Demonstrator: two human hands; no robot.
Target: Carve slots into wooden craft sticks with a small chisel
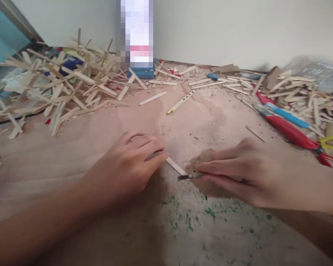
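My left hand (141,160) rests on the work surface with its fingers curled over one end of a thin wooden stick (175,166). The stick slants down to the right, and its far end meets the dark tip of a small blade-like tool (185,177). My right hand (238,170) pinches that tool between thumb and fingertips from the right. Its handle is largely hidden by the fingers. Just above the hands, a yellow pencil-like stick with dark marks (181,102) lies on the surface, beside a plain wooden stick (152,98).
A tangled pile of wooden sticks (83,79) fills the back left. More sticks (296,92) lie at the right, near a red-handled tool (294,133) and a blue-handled one (287,115). A blurred bright screen (140,33) stands at the back. Green specks dot the surface in front.
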